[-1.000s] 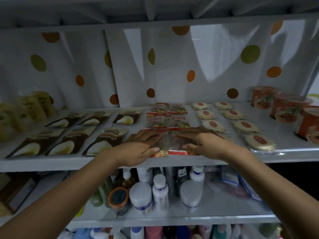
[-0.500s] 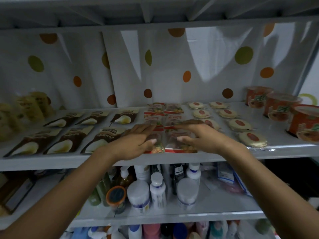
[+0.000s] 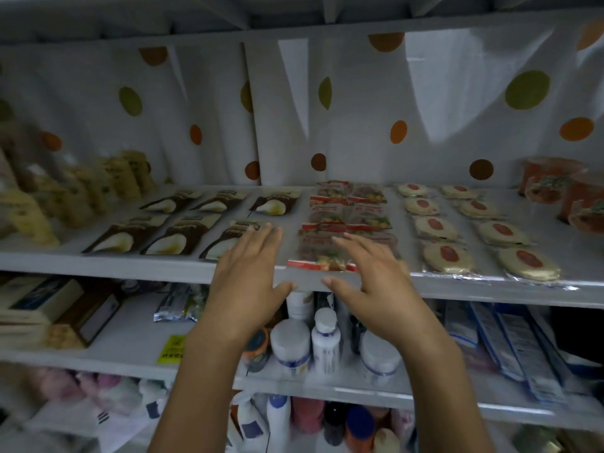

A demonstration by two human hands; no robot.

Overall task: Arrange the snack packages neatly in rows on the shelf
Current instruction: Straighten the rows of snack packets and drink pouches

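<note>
At centre frame the left hand (image 3: pixel 248 282) and right hand (image 3: pixel 376 279) hovered, fingers (image 3: pixel 258 243) spread and empty, over clear red-banded plastic snack packets (image 3: pixel 322 256) on the white metal shelf (image 3: pixel 130 266) — rows looked nearly done.

No wording could be read with certainty. The red-banded snack packets (image 3: pixel 328 228) carried pale lettering on their red strips, too blurred to make out. The brown packets (image 3: pixel 176 235) beside them bore a light name band at the far end, also illegible. A yellow tag (image 3: pixel 171 349) on the lower shelf (image 3: pixel 130 349) showed dark characters that could not be read. Print on the blue-and-white sachets (image 3: pixel 510 341) was only a smear.
</note>
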